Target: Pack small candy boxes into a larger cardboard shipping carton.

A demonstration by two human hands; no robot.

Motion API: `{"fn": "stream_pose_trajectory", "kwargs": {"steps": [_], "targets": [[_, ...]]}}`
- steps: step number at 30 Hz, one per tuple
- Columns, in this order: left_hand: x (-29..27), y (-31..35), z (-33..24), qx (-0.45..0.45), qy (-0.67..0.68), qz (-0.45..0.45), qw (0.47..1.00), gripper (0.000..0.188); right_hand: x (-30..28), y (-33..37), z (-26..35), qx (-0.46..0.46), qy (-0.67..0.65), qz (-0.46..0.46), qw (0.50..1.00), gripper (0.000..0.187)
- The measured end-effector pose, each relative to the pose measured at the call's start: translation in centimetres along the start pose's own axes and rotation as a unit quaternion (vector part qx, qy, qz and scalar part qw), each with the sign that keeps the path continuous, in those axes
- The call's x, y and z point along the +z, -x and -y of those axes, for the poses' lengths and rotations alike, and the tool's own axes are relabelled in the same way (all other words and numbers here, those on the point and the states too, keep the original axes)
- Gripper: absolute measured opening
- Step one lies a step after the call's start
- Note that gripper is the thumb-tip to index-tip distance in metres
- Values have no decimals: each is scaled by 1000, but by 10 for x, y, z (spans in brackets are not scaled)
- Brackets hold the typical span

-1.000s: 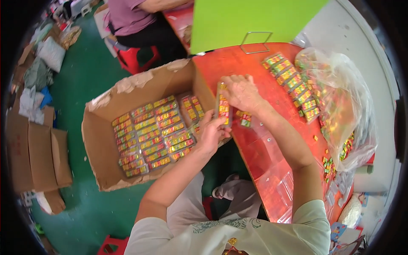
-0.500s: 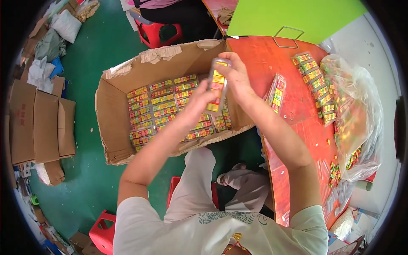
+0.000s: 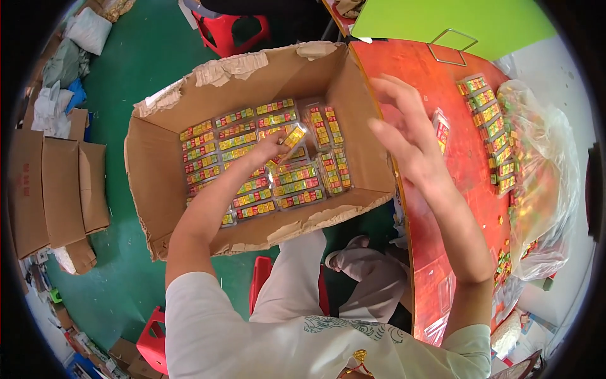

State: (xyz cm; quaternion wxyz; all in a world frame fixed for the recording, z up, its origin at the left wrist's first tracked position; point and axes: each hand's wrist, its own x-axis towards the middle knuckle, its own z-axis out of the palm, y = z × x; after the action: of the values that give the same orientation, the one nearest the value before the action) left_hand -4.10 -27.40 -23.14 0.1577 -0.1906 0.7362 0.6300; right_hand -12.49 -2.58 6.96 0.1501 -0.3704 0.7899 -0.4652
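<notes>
My left hand (image 3: 273, 148) is down inside a large open cardboard box (image 3: 161, 161), its fingers closed on a clear plastic blister pack (image 3: 294, 136) of small yellow and red pieces. That pack is tilted above rows of similar packs (image 3: 255, 183) lying flat in the box. My right hand (image 3: 410, 139), slightly blurred, hovers over the box's right edge and the red table, fingers apart and with nothing in them. Closest to it on the table is another filled pack (image 3: 442, 131), partly hidden behind the hand.
On the red table (image 3: 435, 252), a line of filled packs (image 3: 487, 136) lies beside a clear plastic bag (image 3: 543, 183) of small colourful pieces. A green panel with a metal handle (image 3: 453, 47) stands at the far edge. Red stools (image 3: 233, 31) and cardboard cartons (image 3: 63, 183) stand on the green floor.
Both hands were together on the pack above the box. My left hand has lowered it into the box, and my right hand has let go and moved right toward the table.
</notes>
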Motion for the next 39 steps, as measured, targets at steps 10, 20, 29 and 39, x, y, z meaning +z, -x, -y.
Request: {"fn": "stream_pose_trajectory", "kwargs": {"steps": [10, 20, 29, 39], "targets": [[11, -45, 55, 13, -274, 127, 953, 45, -37, 46, -7, 38, 18, 31, 999, 48], [23, -42, 27, -50, -309, 189, 931, 52, -31, 61, -22, 88, -11, 39, 995, 44], [28, -29, 39, -21, -320, 85, 943, 47, -28, 62, -22, 56, 40, 113, 991, 41], [38, -24, 61, 37, -353, -3, 935, 41, -37, 64, 2, 14, 71, 91, 993, 42]]}}
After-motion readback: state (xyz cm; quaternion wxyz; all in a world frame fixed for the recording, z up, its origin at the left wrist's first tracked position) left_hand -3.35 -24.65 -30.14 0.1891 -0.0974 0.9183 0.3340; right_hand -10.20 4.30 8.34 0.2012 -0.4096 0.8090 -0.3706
